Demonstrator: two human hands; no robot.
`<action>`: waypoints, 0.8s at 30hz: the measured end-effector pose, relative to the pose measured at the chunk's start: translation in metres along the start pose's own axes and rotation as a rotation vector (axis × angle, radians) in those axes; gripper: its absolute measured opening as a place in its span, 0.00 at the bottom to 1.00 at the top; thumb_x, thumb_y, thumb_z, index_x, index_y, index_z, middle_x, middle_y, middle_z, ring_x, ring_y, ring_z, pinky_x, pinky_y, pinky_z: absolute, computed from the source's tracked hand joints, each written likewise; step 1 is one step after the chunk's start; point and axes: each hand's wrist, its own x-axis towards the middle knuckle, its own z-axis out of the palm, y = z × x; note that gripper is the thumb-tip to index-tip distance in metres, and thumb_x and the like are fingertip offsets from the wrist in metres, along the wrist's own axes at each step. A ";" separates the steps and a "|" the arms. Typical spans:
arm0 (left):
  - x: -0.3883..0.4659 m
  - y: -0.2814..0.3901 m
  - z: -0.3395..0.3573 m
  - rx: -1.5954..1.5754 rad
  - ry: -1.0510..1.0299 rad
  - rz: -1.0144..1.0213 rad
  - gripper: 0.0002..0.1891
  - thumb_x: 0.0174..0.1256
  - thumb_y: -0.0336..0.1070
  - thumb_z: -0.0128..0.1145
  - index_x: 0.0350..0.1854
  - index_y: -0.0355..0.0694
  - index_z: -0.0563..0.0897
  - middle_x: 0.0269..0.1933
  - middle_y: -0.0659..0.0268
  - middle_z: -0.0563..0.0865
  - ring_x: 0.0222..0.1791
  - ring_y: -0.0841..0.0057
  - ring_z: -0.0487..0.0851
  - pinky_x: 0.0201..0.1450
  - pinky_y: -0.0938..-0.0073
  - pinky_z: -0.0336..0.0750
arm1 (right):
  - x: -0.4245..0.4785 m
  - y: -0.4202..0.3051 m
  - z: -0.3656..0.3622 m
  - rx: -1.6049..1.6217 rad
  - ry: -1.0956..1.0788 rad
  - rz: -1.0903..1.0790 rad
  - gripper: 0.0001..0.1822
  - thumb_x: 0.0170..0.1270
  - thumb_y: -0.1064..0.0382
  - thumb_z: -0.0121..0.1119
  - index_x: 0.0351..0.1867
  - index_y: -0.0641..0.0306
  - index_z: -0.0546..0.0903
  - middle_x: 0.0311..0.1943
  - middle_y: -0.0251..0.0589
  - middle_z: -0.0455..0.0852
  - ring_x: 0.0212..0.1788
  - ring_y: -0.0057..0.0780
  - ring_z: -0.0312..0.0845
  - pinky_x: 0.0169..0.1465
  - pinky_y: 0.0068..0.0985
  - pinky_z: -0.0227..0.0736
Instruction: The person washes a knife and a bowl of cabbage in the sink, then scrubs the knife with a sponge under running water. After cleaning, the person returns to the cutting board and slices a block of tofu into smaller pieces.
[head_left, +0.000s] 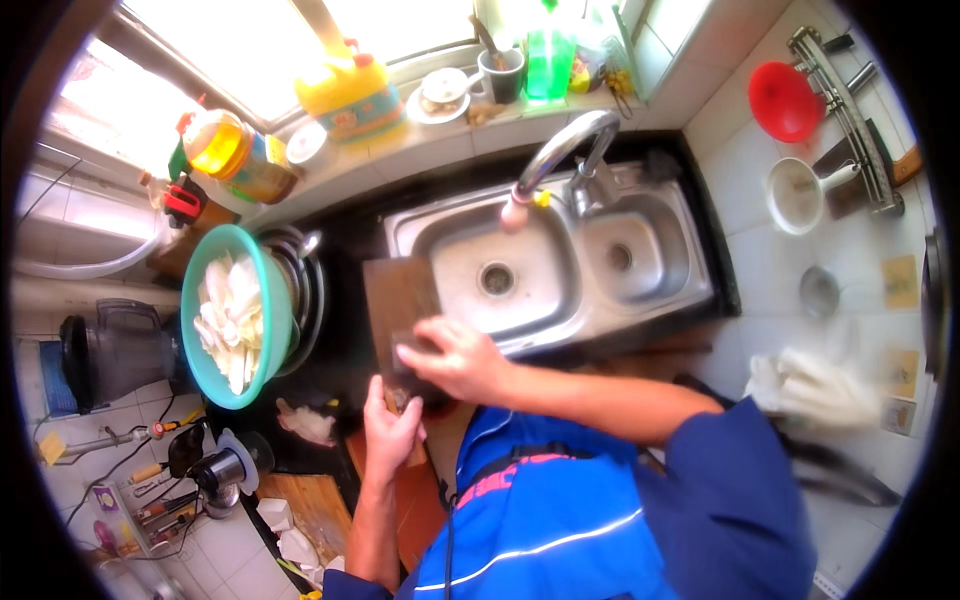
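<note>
A flat, brown rectangular piece (397, 292) lies or is held beside the left rim of the steel sink (495, 330). Whether it is a board or a blade is unclear. Over its lower end, my right hand (469, 364) has bent fingers on or beside a small dark patch; its grip is blurred. My left hand (391, 431) is just below, palm up, with thumb and forefinger apart near the piece's lower end. What lies between these fingers cannot be made out. To the left, a turquoise basin (277, 322) holds pale leafy vegetable pieces (229, 322).
A chrome faucet (559, 142) arches over the double sink. Bottles, a yellow jug (352, 101) and a mug (502, 75) line the window ledge. Stacked metal pans (311, 300) stand behind the basin. A crumpled pale cloth or bag (307, 421) lies on the dark counter. Utensils hang on the right wall.
</note>
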 end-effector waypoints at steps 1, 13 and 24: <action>0.004 0.001 0.001 -0.029 0.024 0.022 0.17 0.71 0.20 0.59 0.58 0.36 0.71 0.40 0.65 0.83 0.18 0.84 0.78 0.18 0.81 0.75 | -0.011 0.000 -0.005 0.004 -0.071 -0.037 0.22 0.52 0.65 0.73 0.52 0.54 0.89 0.46 0.51 0.86 0.50 0.50 0.87 0.53 0.40 0.85; 0.008 0.013 0.002 -0.019 0.065 0.079 0.18 0.72 0.19 0.60 0.59 0.36 0.71 0.39 0.63 0.84 0.18 0.82 0.79 0.18 0.82 0.73 | -0.005 0.020 -0.006 0.000 0.042 -0.034 0.28 0.52 0.65 0.74 0.59 0.50 0.85 0.46 0.54 0.86 0.46 0.50 0.86 0.47 0.41 0.84; 0.004 0.021 0.002 0.006 0.067 0.055 0.18 0.71 0.19 0.58 0.59 0.37 0.71 0.40 0.65 0.84 0.18 0.83 0.77 0.19 0.82 0.74 | 0.016 0.031 -0.005 0.012 0.062 0.024 0.20 0.55 0.67 0.74 0.52 0.56 0.89 0.46 0.53 0.87 0.43 0.50 0.86 0.44 0.40 0.83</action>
